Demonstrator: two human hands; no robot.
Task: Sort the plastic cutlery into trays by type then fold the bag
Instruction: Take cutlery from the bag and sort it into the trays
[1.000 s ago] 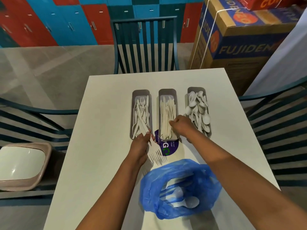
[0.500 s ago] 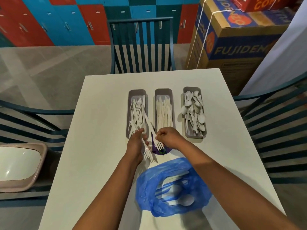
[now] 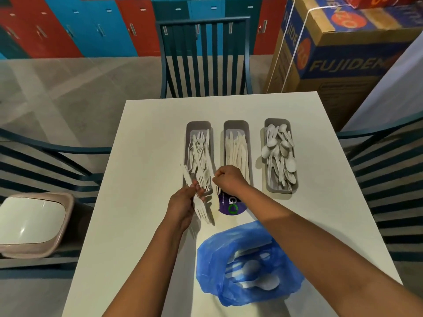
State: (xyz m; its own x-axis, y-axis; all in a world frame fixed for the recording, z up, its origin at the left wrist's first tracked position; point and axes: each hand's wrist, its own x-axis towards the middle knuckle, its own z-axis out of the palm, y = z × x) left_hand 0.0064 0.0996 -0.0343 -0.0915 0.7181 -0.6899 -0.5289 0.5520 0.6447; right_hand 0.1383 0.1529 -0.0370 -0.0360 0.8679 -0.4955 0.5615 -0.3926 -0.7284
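Bench (image 3: 146, 156): carries three trays side by side at the far end.
Bag (image 3: 249, 264): near, open, spoons inside.
Fork tray (image 3: 188, 133): leftmost, long axis near-far.
Left hand (image 3: 182, 205): fingers grip forks (image 3: 201, 209), tines pointing near.
Right hand (image 3: 230, 180): fingers curled, seemingly pinching one fork.
Risk: tines snagging, spilling forks.

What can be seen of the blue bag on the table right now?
The blue bag is thin, translucent crinkled plastic. It lies on the white table at the near edge, right of centre, its mouth gaping upward. White plastic spoons and other cutlery remain inside. Neither hand touches it; the right forearm passes above its far right part. It is not yet folded.
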